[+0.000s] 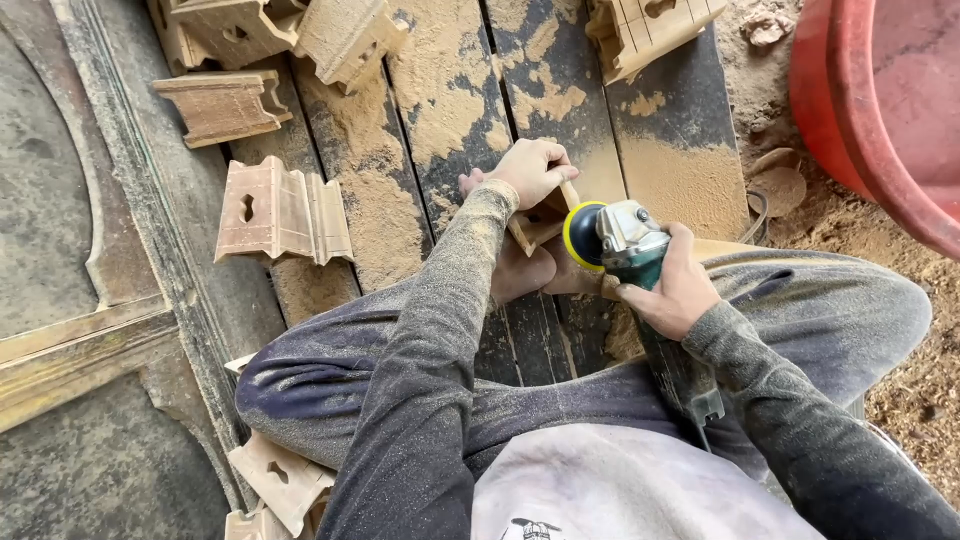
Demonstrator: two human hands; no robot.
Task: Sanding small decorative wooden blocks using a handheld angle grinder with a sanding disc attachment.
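Work surface: dark wooden planks [450, 100] laid side by side, heavily coated with sawdust, running away from the seated person beyond both hands. To the left of the left hand lies a large carved wooden panel [70, 300] with raised mouldings, grey with dust. To the right of the right hand the ground is loose sawdust and dirt [900, 390].

Container: a large red plastic tub [880, 110] stands beyond and to the right of the right hand; only part of its rim and wall shows, and its contents cannot be told.

Carved wooden blocks with keyhole-shaped cut-outs lie about: one stepped block [283, 212] left of the left hand, several more [290, 35] beyond it at the far left, another [650, 25] beyond the right hand, and two [280, 480] near the person's left knee.

Tool: an angle grinder [625, 245] with a teal body, metal gear head and yellow-rimmed sanding disc. Its long axis runs from the person's lap up and leftward; the disc faces left, against the workpiece.

Right hand [675, 290]: closed fully around the grinder body.

Left hand [535, 170]: fingers curled shut on a small wooden piece [540, 222], pressing it down just left of the disc. The piece rests against a bare foot [520, 270] directly beneath the left hand.
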